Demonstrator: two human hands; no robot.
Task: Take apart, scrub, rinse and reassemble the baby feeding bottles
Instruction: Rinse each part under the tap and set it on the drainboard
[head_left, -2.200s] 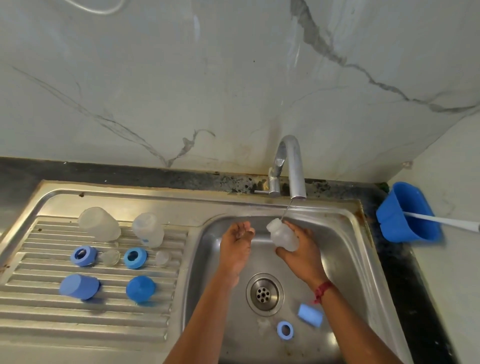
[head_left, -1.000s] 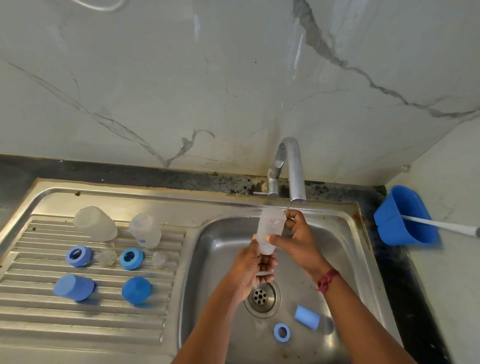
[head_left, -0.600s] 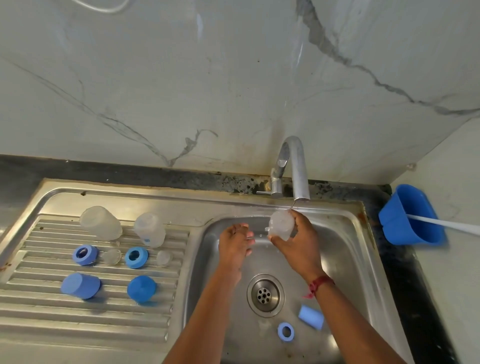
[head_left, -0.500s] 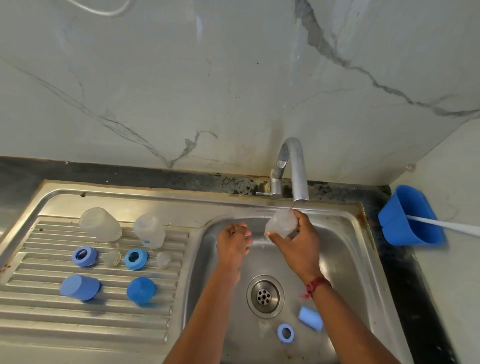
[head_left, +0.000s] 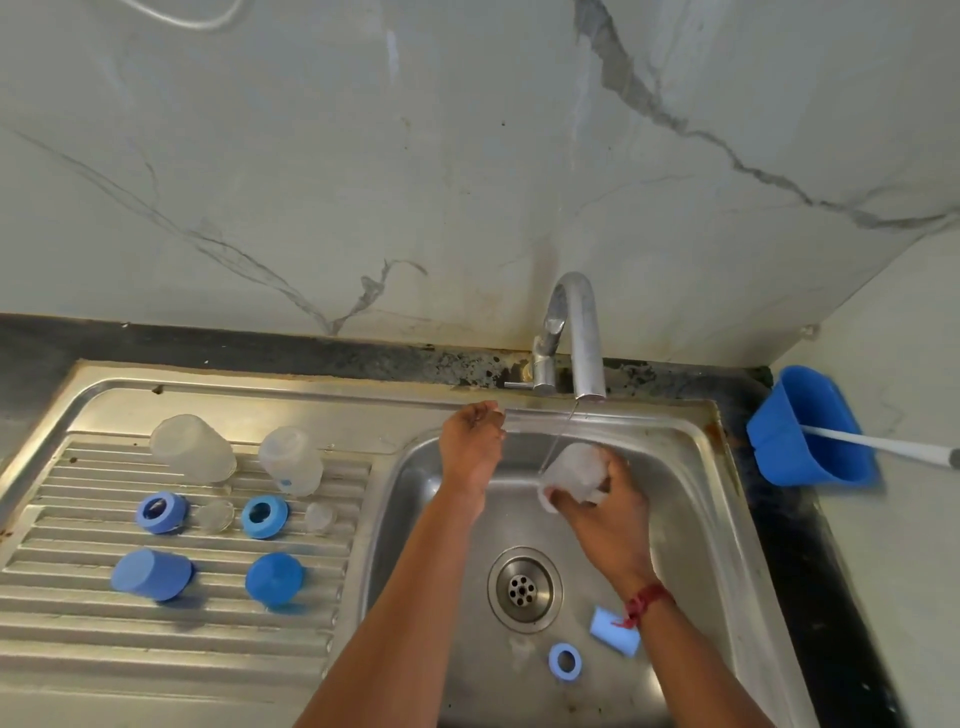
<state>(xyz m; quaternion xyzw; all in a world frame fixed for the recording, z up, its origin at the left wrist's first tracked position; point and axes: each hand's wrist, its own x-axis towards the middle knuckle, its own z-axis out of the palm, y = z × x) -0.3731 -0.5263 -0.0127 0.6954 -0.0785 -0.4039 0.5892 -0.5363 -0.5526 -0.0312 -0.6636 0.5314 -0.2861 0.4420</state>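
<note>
Under the tap (head_left: 582, 332), over the sink (head_left: 691, 499), my right hand (head_left: 608, 514) is gripping the clear bottle (head_left: 576, 467), tilted in the thin stream. My left hand (head_left: 470, 449) is hovering just beside it, fingers loosely curled, holding nothing. A blue ring (head_left: 565, 661) and cap (head_left: 612, 630) are lying near the drain.

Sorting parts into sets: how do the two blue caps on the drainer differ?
The left cap is paler, periwinkle blue; the right cap is deeper blue. The left cap lies tipped on its side; the right cap stands closed end up. Both rest on the drainer ribs, untouched.
</note>
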